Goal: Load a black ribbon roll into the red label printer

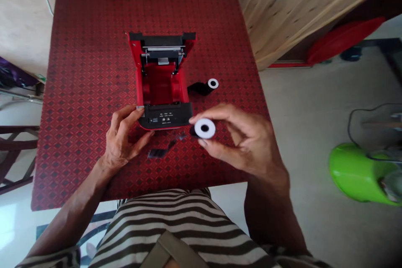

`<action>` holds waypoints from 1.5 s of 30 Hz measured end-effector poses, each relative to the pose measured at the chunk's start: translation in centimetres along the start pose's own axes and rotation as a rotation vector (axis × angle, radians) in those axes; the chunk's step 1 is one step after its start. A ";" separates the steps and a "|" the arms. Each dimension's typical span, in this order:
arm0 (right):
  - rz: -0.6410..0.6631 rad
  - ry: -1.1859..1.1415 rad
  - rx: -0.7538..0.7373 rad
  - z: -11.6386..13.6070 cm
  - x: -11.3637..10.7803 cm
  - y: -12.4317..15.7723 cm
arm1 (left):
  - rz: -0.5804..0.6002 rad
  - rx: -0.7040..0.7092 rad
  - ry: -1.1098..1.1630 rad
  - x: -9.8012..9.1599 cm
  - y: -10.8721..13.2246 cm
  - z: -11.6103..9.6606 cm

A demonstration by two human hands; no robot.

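Note:
A red and black printer (pixel 165 116) stands on the table with its lid (pixel 163 42) raised and its red inner bay exposed. My left hand (pixel 124 136) grips the printer's front left corner, fingers on top and the thumb low by the front edge. Held between the thumb and fingers of my right hand (pixel 241 138) is a small paper roll (pixel 199 129), its white ring-shaped end facing up and its side dark. This roll is just right of the printer's front panel. A second roll (pixel 213 83) with a white end and dark side lies right of the printer.
A crumpled piece of dark, shiny film (pixel 157 153) lies in front of the printer. The table (pixel 94 16) has a red patterned top and meets a wooden wall (pixel 282 0) behind. A green bin (pixel 351 171) stands on the floor at right; part of a wooden chair (pixel 15 145) shows at left.

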State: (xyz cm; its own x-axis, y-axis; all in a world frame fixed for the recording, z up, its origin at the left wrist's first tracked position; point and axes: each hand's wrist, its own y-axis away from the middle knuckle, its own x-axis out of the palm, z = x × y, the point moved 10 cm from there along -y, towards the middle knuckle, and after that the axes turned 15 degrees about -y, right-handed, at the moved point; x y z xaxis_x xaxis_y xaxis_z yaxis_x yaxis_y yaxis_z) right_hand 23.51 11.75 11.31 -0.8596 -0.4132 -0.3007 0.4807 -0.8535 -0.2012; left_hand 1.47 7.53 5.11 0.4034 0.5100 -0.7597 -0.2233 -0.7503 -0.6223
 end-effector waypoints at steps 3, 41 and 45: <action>0.012 -0.112 0.150 -4.9 1.9 3.8 | -0.012 0.004 0.005 -0.1 -0.2 -0.1; -0.039 -0.172 -0.116 1.5 -6.7 -1.0 | 0.006 -0.050 0.041 0.2 0.2 0.2; 0.325 0.199 -0.112 3.5 0.6 -5.1 | 0.024 -0.056 0.047 0.3 0.4 0.3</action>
State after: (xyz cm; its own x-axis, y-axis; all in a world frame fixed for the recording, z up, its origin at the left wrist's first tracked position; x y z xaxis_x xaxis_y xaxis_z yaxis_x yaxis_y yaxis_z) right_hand 19.96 14.72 15.43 -0.6146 -0.5770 -0.5379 0.7473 -0.6442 -0.1629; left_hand 1.26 7.49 4.55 0.4404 0.4720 -0.7637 -0.1839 -0.7852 -0.5913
